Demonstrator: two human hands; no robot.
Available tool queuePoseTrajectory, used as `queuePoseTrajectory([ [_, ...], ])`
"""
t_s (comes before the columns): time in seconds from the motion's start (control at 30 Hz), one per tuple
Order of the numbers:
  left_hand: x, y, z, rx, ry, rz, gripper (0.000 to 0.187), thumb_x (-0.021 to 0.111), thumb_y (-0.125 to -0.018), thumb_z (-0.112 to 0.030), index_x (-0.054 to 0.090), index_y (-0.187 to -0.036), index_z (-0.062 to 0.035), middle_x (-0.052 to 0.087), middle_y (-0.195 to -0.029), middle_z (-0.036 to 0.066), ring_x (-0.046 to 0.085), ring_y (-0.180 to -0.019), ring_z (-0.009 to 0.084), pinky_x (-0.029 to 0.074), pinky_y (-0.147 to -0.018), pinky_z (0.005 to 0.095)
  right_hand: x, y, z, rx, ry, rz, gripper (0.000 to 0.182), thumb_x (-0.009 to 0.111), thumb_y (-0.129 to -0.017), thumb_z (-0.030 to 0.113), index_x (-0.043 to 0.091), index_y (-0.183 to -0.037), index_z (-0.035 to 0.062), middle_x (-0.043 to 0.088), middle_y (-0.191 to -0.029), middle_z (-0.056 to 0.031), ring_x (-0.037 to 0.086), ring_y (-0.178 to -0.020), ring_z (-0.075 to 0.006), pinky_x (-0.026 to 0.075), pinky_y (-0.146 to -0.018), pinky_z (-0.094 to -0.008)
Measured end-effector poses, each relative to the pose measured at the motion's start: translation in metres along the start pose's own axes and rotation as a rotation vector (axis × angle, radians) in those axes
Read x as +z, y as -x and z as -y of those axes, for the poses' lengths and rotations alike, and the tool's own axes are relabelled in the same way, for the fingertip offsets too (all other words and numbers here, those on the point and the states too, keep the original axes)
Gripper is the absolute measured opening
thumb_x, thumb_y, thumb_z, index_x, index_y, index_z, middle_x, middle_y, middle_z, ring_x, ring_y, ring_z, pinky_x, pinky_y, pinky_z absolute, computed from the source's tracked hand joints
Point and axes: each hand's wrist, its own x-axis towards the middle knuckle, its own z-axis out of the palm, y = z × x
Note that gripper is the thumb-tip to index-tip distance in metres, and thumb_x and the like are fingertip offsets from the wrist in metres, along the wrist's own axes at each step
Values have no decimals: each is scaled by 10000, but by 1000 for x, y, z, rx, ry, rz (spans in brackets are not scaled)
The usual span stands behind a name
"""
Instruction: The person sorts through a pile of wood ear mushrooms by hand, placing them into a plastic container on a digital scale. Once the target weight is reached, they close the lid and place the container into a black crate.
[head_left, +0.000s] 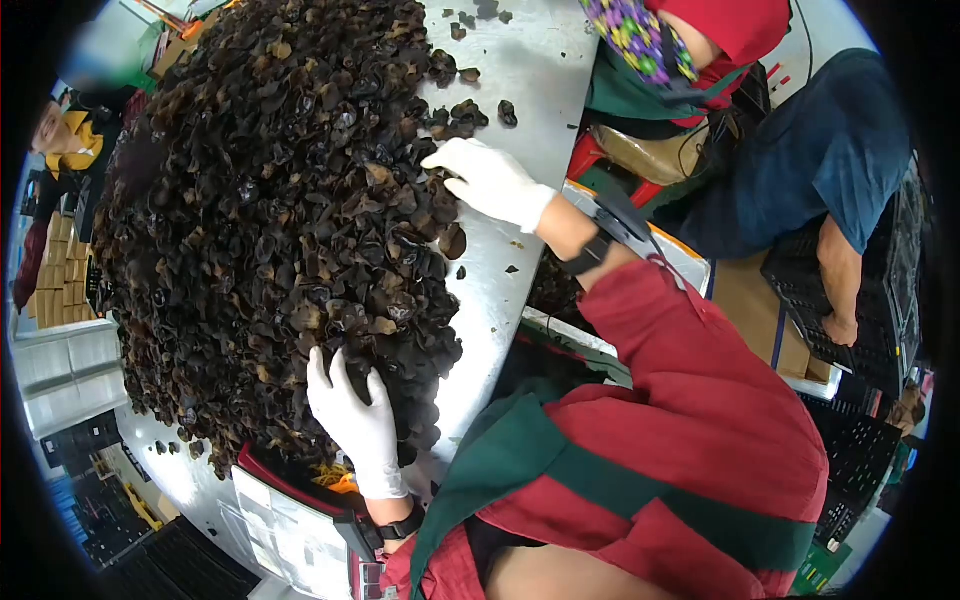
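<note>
A large heap of dark brown, curled pieces that look like dried wood ear mushrooms covers much of the metal table. My left hand, in a white glove, lies at the near side of the heap with its fingers spread over the pieces. Farther up, my right hand, gloved in white too, reaches to the heap's edge, its thumb and fingers apart and fingertips right at the pieces. A few loose mushroom pieces rest on the metal beside it.
A red-edged tray or case with clear plastic stands by my left wrist. One person in a red head covering sits across the corner. Another, in a blue shirt, grips a black crate. White trays stand at the left.
</note>
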Motion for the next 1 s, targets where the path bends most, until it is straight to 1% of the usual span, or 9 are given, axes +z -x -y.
queuePoseTrajectory([
  [0.1, 1, 10, 8, -84, 32, -21, 499, 712, -851, -143, 562, -1312, -22, 455, -1464, 234, 463, -1317, 421, 378, -1089, 500, 14, -17, -4, -28, 231, 146, 272, 651, -841, 106, 655, -1104, 177, 576, -1043, -77, 600, -996, -282, 513, -852, -406],
  [0.27, -18, 5, -9, -142, 105, 15, 522, 684, -899, -117, 512, -1385, -36, 388, -1525, 225, 402, -1387, 405, 334, -1139, 483, -2, -14, -11, 36, 118, 170, 212, 676, -831, 111, 636, -1038, 137, 590, -992, -53, 613, -906, -243, 513, -799, -373],
  [0.33, -22, -2, -16, -160, 127, 10, 538, 681, -896, -105, 514, -1404, -58, 375, -1534, 218, 391, -1394, 400, 322, -1146, 483, -4, -8, -13, 189, -259, 82, 194, 690, -847, 106, 633, -1032, 121, 631, -962, -40, 622, -859, -182, 510, -766, -331],
  [0.4, -23, -15, -24, -42, 182, -93, 542, 679, -887, -89, 520, -1405, -61, 394, -1523, 210, 406, -1383, 400, 330, -1140, 485, -6, -6, -13, 270, -267, 96, 147, 684, -896, 105, 631, -1033, 92, 665, -956, -14, 627, -845, -127, 511, -742, -280],
  [0.47, -20, -39, -37, 122, 168, -108, 530, 701, -835, -62, 572, -1349, -55, 503, -1422, 192, 482, -1314, 384, 372, -1109, 470, -9, 1, -17, 388, -849, 41, 133, 657, -932, 84, 633, -1062, 75, 665, -951, -4, 638, -855, -127, 519, -734, -260],
  [0.67, 40, -103, -68, 513, 75, -17, 463, 612, -833, 13, 605, -1289, -72, 577, -1313, 172, 539, -1226, 359, 423, -1049, 444, -28, 26, -21, 570, -1126, 1, 223, 618, -954, 53, 612, -1175, 25, 642, -1022, -59, 637, -869, -130, 512, -744, -236],
  [0.8, 45, -97, -57, 413, 53, 101, 358, 662, -832, -49, 633, -1187, -89, 611, -1188, 110, 586, -1099, 292, 452, -949, 404, -65, 64, -32, 541, -1253, 127, 254, 605, -979, 130, 616, -1203, 11, 640, -1035, -78, 625, -940, -162, 504, -804, -273],
  [0.93, 31, -89, -44, 310, 34, 59, 234, 711, -837, -114, 638, -1058, -92, 619, -1015, 73, 596, -965, 272, 451, -859, 388, -98, 97, -43, 475, -1240, 153, 326, 621, -984, 198, 625, -1250, 8, 654, -1088, -79, 603, -946, -149, 492, -822, -285],
  [1.0, 31, -85, -39, 315, 19, 34, 221, 702, -850, -131, 628, -1056, -96, 613, -967, 57, 591, -918, 255, 439, -852, 380, -106, 97, -42, 529, -787, -4, 286, 635, -976, 194, 661, -1206, 25, 662, -1102, -48, 612, -955, -137, 499, -846, -290],
])
